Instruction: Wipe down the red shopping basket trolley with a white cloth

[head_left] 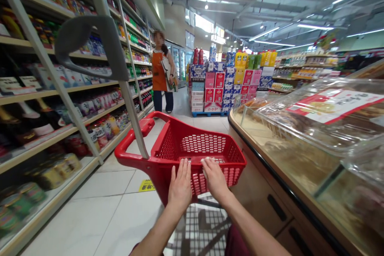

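Observation:
A red plastic shopping cart [168,144] stands side-on before me. Its basket has perforated walls, and no goods show inside. My left hand [181,186] lies against the near side with its fingers stretched out, the tips at the rim. Just to its right, my right hand [215,178] has its fingers bent over the same rim. The cart's red push handle [126,153] points left. From beside it a metal pole [133,120] rises, topped by a grey plastic loop [67,58].
Drink shelves [75,88] line the left. Along the right runs a display counter [279,176] with clear food boxes [324,116]. Ahead, stacked drink cartons [214,88] stand on a blue pallet [210,114]. A person in an orange apron [159,74] is in the aisle. A yellow floor sticker [146,185] lies below.

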A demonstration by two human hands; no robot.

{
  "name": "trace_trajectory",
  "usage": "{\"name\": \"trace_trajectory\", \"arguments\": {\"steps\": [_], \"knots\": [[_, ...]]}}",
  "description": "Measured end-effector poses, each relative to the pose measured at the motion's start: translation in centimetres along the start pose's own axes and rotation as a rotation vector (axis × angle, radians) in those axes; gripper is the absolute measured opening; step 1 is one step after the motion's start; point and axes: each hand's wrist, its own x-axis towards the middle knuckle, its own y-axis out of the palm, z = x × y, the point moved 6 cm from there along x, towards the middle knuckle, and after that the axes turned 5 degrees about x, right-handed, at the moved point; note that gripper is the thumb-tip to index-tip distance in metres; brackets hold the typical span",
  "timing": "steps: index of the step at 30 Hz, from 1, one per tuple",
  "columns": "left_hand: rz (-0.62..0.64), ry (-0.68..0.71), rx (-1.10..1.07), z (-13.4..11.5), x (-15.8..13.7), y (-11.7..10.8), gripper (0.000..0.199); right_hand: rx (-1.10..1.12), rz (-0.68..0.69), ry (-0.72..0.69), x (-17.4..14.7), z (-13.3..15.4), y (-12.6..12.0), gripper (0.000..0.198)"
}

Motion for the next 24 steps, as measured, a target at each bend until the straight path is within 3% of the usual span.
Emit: {"name": "trace_trajectory", "arguments": {"steps": [5,10,15,20,22,24], "knots": [[-0.02,0.016,0.02,-0.2,-0.1,-0.1,0.062,-0.073,-0.012,0.223,-0.6,-4.2,-1.1,0.039],[-0.02,0.016,0.032,-0.5,-0.1,0.2,0.061,0.019,-0.01,0.028,-0.4,-2.2,-0.1,0.043],[-0.034,0.042,0.036,-0.8,-0.1,0.3,0.062,-0.047,-0.022,0.232,-0.6,-4.7,-0.6,0.04],[0.006,0.103,-0.01,-2.1,0.4,0.1,0.06,0.014,-0.018,0.036,-0.8,-3.4,-0.3,0.047],[0.006,0.111,-0.012,-2.3,0.5,0.1,0.059,-0.007,-0.008,0.072,-0.9,-4.5,-0.5,0.048],[-0.004,0.115,-0.002,-2.3,0.4,0.3,0.058,-0.058,-0.009,0.206,-1.3,-6.7,-0.9,0.046]]}}
